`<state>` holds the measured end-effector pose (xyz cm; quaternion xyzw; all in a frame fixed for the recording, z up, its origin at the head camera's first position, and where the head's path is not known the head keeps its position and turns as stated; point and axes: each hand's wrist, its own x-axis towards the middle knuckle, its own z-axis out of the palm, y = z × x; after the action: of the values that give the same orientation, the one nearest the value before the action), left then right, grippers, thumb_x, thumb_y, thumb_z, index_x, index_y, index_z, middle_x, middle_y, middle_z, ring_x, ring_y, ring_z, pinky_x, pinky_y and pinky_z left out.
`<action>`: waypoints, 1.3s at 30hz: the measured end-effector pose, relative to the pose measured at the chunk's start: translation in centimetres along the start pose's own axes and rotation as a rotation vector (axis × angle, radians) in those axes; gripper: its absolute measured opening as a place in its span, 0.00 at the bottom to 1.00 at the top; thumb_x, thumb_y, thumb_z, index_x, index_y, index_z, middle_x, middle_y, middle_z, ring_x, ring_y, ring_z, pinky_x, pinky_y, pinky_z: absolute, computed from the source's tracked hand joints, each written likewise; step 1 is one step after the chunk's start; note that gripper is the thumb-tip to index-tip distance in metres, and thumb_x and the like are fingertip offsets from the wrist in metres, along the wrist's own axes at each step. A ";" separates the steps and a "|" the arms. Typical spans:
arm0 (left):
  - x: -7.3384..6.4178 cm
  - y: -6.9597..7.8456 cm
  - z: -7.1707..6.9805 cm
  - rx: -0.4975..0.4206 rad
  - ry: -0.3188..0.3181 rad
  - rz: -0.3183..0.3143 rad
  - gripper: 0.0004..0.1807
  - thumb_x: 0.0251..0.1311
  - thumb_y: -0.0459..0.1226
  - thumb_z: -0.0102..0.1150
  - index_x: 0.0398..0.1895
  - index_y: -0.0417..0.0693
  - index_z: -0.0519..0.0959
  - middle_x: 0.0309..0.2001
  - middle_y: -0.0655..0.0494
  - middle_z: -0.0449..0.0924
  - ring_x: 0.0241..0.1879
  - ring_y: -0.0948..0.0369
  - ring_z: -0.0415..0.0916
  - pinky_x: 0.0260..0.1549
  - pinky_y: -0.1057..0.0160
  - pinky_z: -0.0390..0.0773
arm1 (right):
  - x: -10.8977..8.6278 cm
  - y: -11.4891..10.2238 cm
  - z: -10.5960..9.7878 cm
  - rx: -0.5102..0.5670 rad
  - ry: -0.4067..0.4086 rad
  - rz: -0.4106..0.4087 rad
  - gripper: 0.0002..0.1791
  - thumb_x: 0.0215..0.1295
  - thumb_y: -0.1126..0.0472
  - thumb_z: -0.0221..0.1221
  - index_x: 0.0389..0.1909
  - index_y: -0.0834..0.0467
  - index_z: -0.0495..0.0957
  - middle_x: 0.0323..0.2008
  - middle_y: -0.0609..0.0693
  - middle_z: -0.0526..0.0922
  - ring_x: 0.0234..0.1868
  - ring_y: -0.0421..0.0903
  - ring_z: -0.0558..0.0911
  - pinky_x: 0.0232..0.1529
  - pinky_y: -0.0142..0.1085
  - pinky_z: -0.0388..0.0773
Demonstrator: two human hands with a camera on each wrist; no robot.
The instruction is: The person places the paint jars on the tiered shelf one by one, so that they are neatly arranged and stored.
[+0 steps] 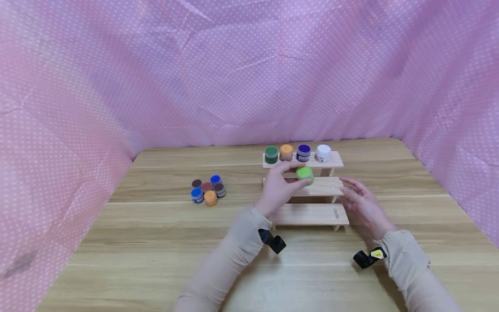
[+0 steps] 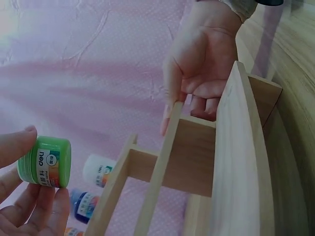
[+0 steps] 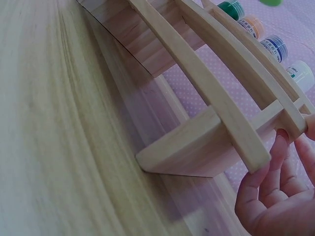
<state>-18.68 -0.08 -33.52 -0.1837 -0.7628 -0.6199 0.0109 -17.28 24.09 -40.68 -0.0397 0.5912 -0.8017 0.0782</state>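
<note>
My left hand (image 1: 278, 186) pinches a light green paint jar (image 1: 305, 174) between thumb and fingers, above the middle shelf of a three-step wooden rack (image 1: 308, 214). In the left wrist view, the green jar's label faces the camera. My right hand (image 1: 364, 206) is at the rack's right end. The right wrist view shows its thumb and fingers (image 3: 280, 169) around the end of the middle shelf, pinching it. On the top shelf stand a dark green jar (image 1: 271, 154), an orange jar (image 1: 286, 152), a dark blue jar (image 1: 303, 153) and a white jar (image 1: 322, 153).
To the rack's left, several small paint jars are grouped on the wooden table (image 1: 156, 242), among them a blue jar (image 1: 197, 195), an orange jar (image 1: 211, 198) and a reddish-brown jar (image 1: 206, 187). Pink dotted cloth (image 1: 249, 78) hangs behind and along both sides.
</note>
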 end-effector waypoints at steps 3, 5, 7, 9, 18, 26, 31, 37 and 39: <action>0.4 -0.1 0.8 0.026 -0.003 -0.020 0.24 0.48 0.35 0.69 0.51 0.46 0.78 0.48 0.54 0.77 0.46 0.64 0.75 0.40 0.76 0.79 | 0.1 0.0 0.1 0.002 -0.008 0.002 0.14 0.67 0.63 0.53 0.51 0.46 0.71 0.40 0.38 0.81 0.40 0.33 0.80 0.45 0.25 0.78; 0.7 -0.2 1.3 0.034 -0.010 -0.033 0.23 0.48 0.35 0.69 0.51 0.47 0.78 0.48 0.55 0.77 0.46 0.64 0.74 0.40 0.76 0.79 | 0.1 0.0 0.1 0.002 -0.012 0.005 0.14 0.67 0.62 0.53 0.50 0.45 0.71 0.40 0.37 0.82 0.41 0.33 0.80 0.45 0.25 0.78; 1.1 -0.3 1.8 0.041 -0.017 -0.035 0.23 0.48 0.35 0.69 0.51 0.47 0.78 0.48 0.55 0.77 0.46 0.65 0.74 0.41 0.75 0.79 | 0.1 0.0 0.1 0.005 -0.017 0.006 0.14 0.67 0.62 0.53 0.50 0.45 0.71 0.40 0.38 0.82 0.41 0.33 0.80 0.45 0.25 0.78; 1.4 -0.4 2.3 0.049 -0.024 -0.026 0.23 0.48 0.35 0.68 0.51 0.46 0.78 0.49 0.54 0.76 0.46 0.65 0.74 0.41 0.75 0.79 | 0.1 -0.1 0.1 0.014 -0.017 0.003 0.14 0.67 0.63 0.53 0.51 0.47 0.70 0.40 0.38 0.82 0.41 0.33 0.80 0.45 0.26 0.78; 2.2 -0.9 4.2 0.212 -0.081 0.064 0.20 0.51 0.34 0.67 0.50 0.44 0.78 0.46 0.52 0.77 0.45 0.66 0.74 0.42 0.77 0.78 | 0.0 -0.3 0.0 -0.052 0.004 0.043 0.18 0.66 0.60 0.54 0.56 0.48 0.66 0.39 0.38 0.81 0.39 0.35 0.80 0.45 0.25 0.78; 2.7 -1.3 5.3 0.304 -0.110 0.073 0.19 0.52 0.36 0.66 0.49 0.45 0.79 0.46 0.54 0.77 0.45 0.67 0.74 0.41 0.82 0.74 | -0.1 -0.1 -0.1 -0.036 -0.013 0.036 0.15 0.68 0.61 0.52 0.53 0.46 0.66 0.41 0.37 0.81 0.39 0.35 0.80 0.45 0.24 0.77; 3.0 -1.6 5.7 0.335 -0.130 0.081 0.18 0.52 0.37 0.65 0.49 0.46 0.79 0.46 0.56 0.78 0.44 0.68 0.75 0.40 0.83 0.74 | -0.1 -0.1 -0.1 -0.010 -0.021 0.018 0.15 0.68 0.61 0.52 0.53 0.48 0.67 0.41 0.37 0.82 0.39 0.35 0.81 0.44 0.24 0.78; 3.1 -1.8 5.8 0.343 -0.144 0.077 0.19 0.52 0.37 0.66 0.49 0.46 0.79 0.46 0.56 0.78 0.43 0.69 0.76 0.39 0.81 0.75 | 0.0 -0.1 -0.1 0.017 -0.032 0.011 0.14 0.68 0.63 0.51 0.52 0.47 0.69 0.40 0.39 0.82 0.39 0.35 0.80 0.43 0.24 0.78; 3.1 -1.9 5.8 0.342 -0.147 0.072 0.19 0.52 0.38 0.66 0.49 0.46 0.79 0.46 0.56 0.78 0.42 0.69 0.76 0.39 0.81 0.75 | 0.0 -0.1 -0.1 0.021 -0.032 0.010 0.14 0.68 0.63 0.51 0.52 0.47 0.69 0.41 0.38 0.82 0.39 0.35 0.80 0.43 0.25 0.78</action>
<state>-20.89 5.93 -35.86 -0.2510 -0.8488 -0.4653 0.0082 -17.28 24.21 -40.64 -0.0486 0.5818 -0.8067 0.0919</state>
